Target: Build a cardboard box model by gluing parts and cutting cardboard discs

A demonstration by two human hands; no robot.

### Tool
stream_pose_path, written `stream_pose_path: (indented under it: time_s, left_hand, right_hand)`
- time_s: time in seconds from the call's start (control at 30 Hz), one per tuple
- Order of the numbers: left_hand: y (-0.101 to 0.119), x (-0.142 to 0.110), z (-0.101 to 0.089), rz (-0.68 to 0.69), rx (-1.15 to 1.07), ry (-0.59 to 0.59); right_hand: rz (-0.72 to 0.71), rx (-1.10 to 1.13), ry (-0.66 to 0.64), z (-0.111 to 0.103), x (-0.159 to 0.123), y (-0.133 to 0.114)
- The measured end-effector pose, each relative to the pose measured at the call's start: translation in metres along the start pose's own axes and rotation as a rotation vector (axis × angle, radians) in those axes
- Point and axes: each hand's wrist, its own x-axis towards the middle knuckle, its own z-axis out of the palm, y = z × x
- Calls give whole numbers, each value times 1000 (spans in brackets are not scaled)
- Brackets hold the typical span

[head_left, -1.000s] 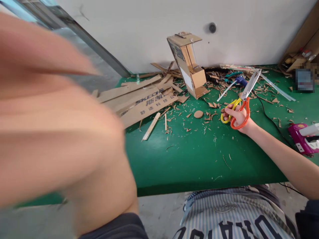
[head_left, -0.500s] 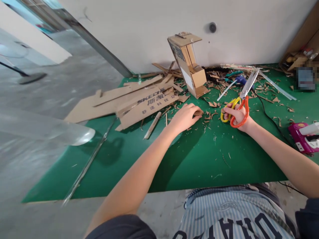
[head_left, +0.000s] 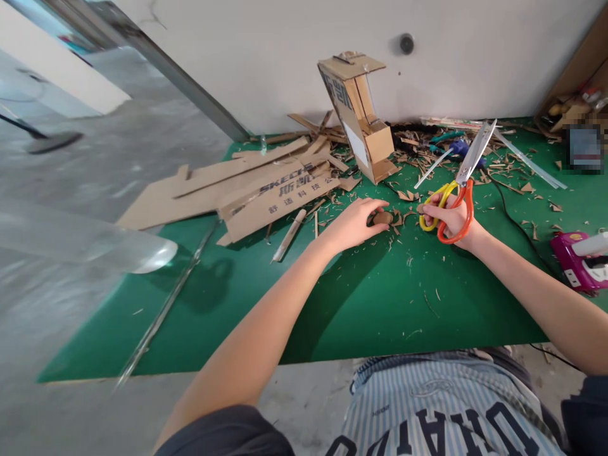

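My left hand reaches over the green table, thumb and fingers curled around a small round cardboard disc that lies among scraps. My right hand grips scissors with one yellow and one orange handle. Their blades are closed and point up and away to the right. The two hands are a short gap apart.
A tall cardboard model stands near the back wall. Flat cardboard sheets lie at the left, and strips and shavings litter the back of the table. A pink tool rests at the right edge, and a black cable runs past my right wrist.
A second ago my left arm filled the left of the view as a blur. It has since stretched to the cardboard disc and its fingers have closed round it. My right hand has barely moved.
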Motion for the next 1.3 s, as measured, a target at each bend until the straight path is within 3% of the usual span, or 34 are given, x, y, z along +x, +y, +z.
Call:
stream_pose_path:
  time_s: [0.1,0.27,0.43,0.57,0.73,0.87,1.07,1.3]
  left_hand:
    - [-1,0,4,3,6,59]
    - [0,-1,11,94,-62,328]
    - [21,-2,20,293,-139,536]
    - [39,-4,29,368,-70,614]
    - [45,-5,34,413,-83,604]
    - [47,-4,36,325,-187,551]
    - [51,-4,41,173,-545,396]
    - [59,-7,43,147,-575,314]
  right_hand:
    - [-26,-44,-12,1,-1,0]
    - [-64,-66,-17,4,-2,-1]
    - [-81,-78,6,8,-4,-1]
    - [-81,-160,15,13,-6,2]
    - [-94,-192,13,17,-8,5]
    - [-86,-193,-3,18,-10,3]
    - [-74,-180,-30,21,-12,1]
    - [-80,-237,-18,23,-13,-3]
